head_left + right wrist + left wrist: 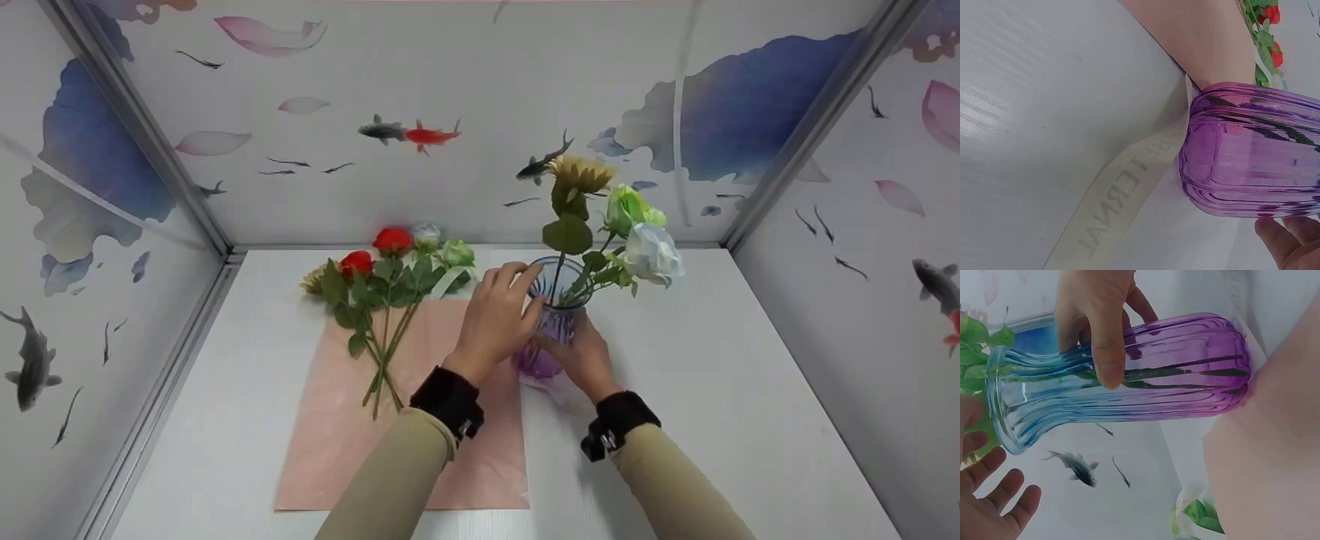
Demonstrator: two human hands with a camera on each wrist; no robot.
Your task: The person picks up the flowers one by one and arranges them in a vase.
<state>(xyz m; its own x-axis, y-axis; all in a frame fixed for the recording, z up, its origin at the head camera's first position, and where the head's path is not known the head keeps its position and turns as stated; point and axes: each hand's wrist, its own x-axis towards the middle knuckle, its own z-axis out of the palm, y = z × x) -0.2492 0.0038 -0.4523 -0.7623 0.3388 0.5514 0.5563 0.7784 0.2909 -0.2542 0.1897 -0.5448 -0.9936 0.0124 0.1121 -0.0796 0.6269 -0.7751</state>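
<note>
A fluted glass vase [538, 363], blue at the top and purple at the base, stands upright by the pink sheet's right edge. My right hand [589, 354] grips its side, the thumb lying across the glass in the left wrist view. Beside the rim is my left hand [495, 306], its fingers spread and loosely bent in the left wrist view. A yellow flower [581, 176], a green rose [630, 210] and a pale blue rose [654, 253] rise from the vase. Their dark stems [1185, 372] show through the glass.
Left of the vase, flowers with red roses [392, 240], a green rose [456, 255] and a yellow bloom [313, 280] lie partly on a pink sheet [480, 465]. A pale lettered ribbon [1129, 197] runs to the vase's base. Printed panels [480, 75] enclose the white table [690, 420].
</note>
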